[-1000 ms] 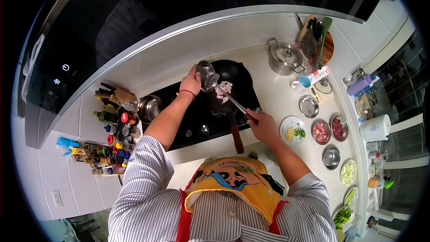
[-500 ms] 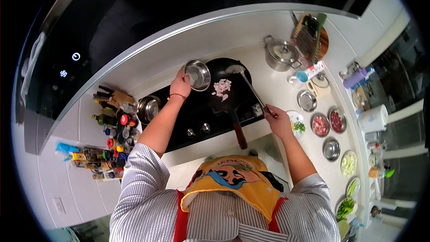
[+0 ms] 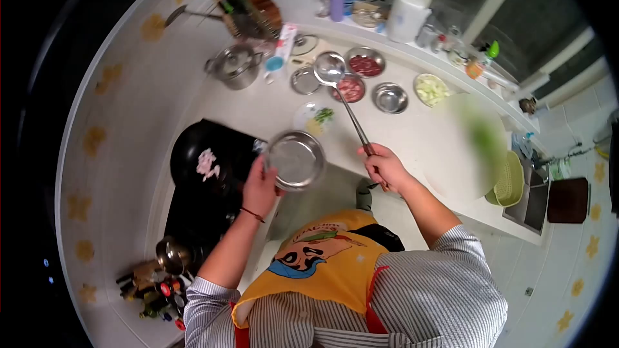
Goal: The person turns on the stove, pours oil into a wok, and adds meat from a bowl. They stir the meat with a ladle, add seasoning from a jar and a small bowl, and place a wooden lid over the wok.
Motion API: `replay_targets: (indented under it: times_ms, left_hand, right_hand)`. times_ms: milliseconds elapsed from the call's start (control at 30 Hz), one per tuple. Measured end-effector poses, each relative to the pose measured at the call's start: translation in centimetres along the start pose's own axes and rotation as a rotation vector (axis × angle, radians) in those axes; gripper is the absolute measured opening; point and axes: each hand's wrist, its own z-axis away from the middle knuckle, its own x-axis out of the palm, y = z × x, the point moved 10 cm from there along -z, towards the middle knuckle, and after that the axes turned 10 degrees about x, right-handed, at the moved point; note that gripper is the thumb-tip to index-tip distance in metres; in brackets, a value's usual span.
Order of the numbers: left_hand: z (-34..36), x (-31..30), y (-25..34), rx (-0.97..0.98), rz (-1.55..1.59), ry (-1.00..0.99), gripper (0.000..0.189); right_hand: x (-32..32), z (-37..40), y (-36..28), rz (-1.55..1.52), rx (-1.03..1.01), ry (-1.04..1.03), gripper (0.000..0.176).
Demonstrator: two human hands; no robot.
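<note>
1. Steel bowl (image 3: 298, 158): it is in the left hand (image 3: 260, 187), in front of the near edge of the bench (image 3: 258, 108) as the head view shows it, just right of the hob (image 3: 193, 212). Its open side faces the camera.

2. The left hand's grip is closed on the bowl's side, with the thumb over the rim. A dark band (image 3: 253, 215) circles the wrist.

3. The right hand (image 3: 385, 167) has its grip wrapped around the handle of a metal spatula (image 3: 330, 68). The tool slants away to the upper left, its rounded head overlapping the dishes in the view; how high it hangs above them cannot be told.

4. A black wok (image 3: 184, 153) sits on the hob, to the left of the left hand. Pale pink pieces (image 3: 207, 164) lie clustered in it.

5. Beyond the bowl, a white plate (image 3: 303, 115) carries chopped green and yellowish bits. Further back, dark red meat (image 3: 365, 66) fills a dish, with paler meat (image 3: 350, 91) just nearer the camera.

6. A lidded pot (image 3: 236, 67) stands near the back wall, a cup (image 3: 274, 64) beside it.

7. At far right, a green basket (image 3: 510, 180) rests next to the sink (image 3: 534, 203). The pale, green-centred patch nearby is too blurred to make out.
</note>
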Motion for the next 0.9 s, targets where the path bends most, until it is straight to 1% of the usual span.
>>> replay_targets:
  times_ms: [33, 67, 100, 167, 200, 267, 300, 333, 367, 433, 500, 567, 600, 667, 700, 733, 800, 833, 900]
  left_hand:
    - [-0.7, 3.9, -1.1, 0.014, -0.057, -0.098, 0.047]
    - [-1.3, 7.4, -2.7, -0.024, -0.207, -0.173, 0.047]
    - [-2.3, 11.0, -3.2, -0.018, -0.206, -0.192, 0.047]
    - [-3.9, 19.2, -5.2, -0.085, -0.310, -0.301, 0.046]
    - [-5.1, 23.0, -7.0, -0.090, -0.303, -0.312, 0.046]
    - [-7.2, 29.9, -12.9, -0.186, -0.191, -0.350, 0.044]
    - [-8.3, 32.9, -14.9, -0.185, -0.193, -0.361, 0.044]
    - [-9.1, 35.8, -17.4, -0.254, -0.210, -0.385, 0.044]
    - [-9.2, 38.3, -18.7, -0.328, -0.221, -0.408, 0.044]
    - [-10.0, 42.5, -20.5, -0.337, -0.239, -0.461, 0.043]
    - [-10.6, 45.4, -21.9, -0.374, -0.203, -0.434, 0.044]
    - [-10.7, 47.4, -22.7, -0.417, -0.170, -0.421, 0.044]
    - [-10.6, 47.9, -22.8, -0.448, -0.145, -0.402, 0.045]
    - [-10.8, 48.5, -24.2, -0.436, -0.180, -0.394, 0.044]
    - [-11.0, 48.6, -25.6, -0.418, -0.219, -0.397, 0.043]
    - [-11.4, 48.5, -27.2, -0.422, -0.211, -0.359, 0.043]
    - [-11.8, 48.7, -30.4, -0.300, -0.147, -0.390, 0.038]
    - [-11.5, 47.7, -31.1, -0.307, -0.145, -0.339, 0.038]
    - [-11.2, 47.0, -29.1, 0.088, -0.594, -0.527, 0.034]
  right_hand:
    - [-3.3, 0.8, 0.1, -0.015, -0.013, 0.013, 0.044]
    - [-6.5, 1.8, 0.2, -0.006, -0.043, 0.036, 0.041]
    - [-9.7, 2.7, 0.3, 0.004, -0.072, 0.060, 0.038]
    - [-16.0, 4.8, 0.1, -0.021, -0.087, 0.101, 0.041]
    - [-19.0, 6.0, -0.1, -0.017, -0.085, 0.136, 0.043]
    - [-24.2, 8.4, 0.0, -0.013, -0.084, 0.196, 0.046]
    - [-26.7, 9.5, -0.1, -0.020, -0.086, 0.204, 0.046]
    - [-28.9, 10.6, -0.1, -0.003, -0.077, 0.208, 0.046]
    - [-30.4, 11.7, -0.1, 0.019, -0.062, 0.214, 0.047]
    - [-33.3, 13.6, 0.2, 0.008, -0.026, 0.265, 0.046]
    - [-35.1, 15.0, 0.6, -0.092, -0.020, 0.261, 0.051]
    - [-36.4, 15.8, 1.1, -0.073, -0.014, 0.271, 0.053]
    - [-36.5, 16.3, 0.8, -0.040, -0.010, 0.302, 0.054]
    - [-37.0, 16.3, 0.8, 0.050, -0.010, 0.346, 0.054]
    - [-36.7, 15.9, 0.8, 0.071, -0.004, 0.320, 0.054]
    - [-36.4, 15.5, 0.4, 0.112, -0.003, 0.312, 0.054]
    - [-35.3, 14.6, -0.2, 0.176, 0.019, 0.280, 0.052]
    - [-34.8, 13.8, -0.4, 0.203, 0.025, 0.236, 0.052]
    - [-33.2, 11.5, -1.6, 0.386, -0.011, 0.183, 0.049]
